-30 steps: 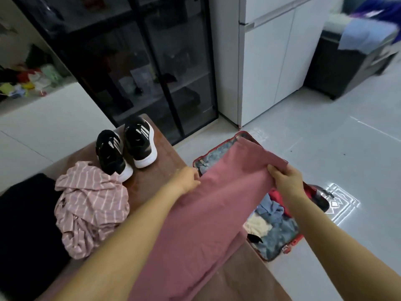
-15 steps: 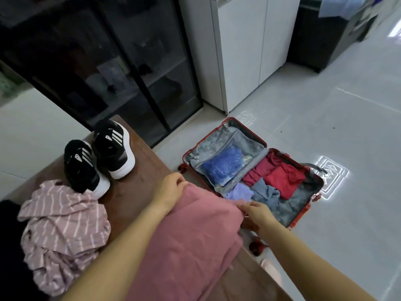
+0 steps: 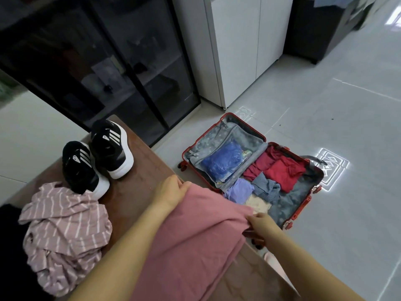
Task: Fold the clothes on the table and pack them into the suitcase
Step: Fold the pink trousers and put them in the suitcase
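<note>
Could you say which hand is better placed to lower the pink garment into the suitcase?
Probably right: the right hand pinches the pink garment nearest the suitcase; the left hand grips it over the table.

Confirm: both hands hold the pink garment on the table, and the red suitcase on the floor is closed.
Not quite. The head view shows the red suitcase lying open on the floor, clothes inside. As stated, the left hand and right hand hold the pink garment on the table.

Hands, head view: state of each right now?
Left hand: closed, gripping one corner of the pink garment.
Right hand: closed, pinching the pink garment's other corner.
</note>
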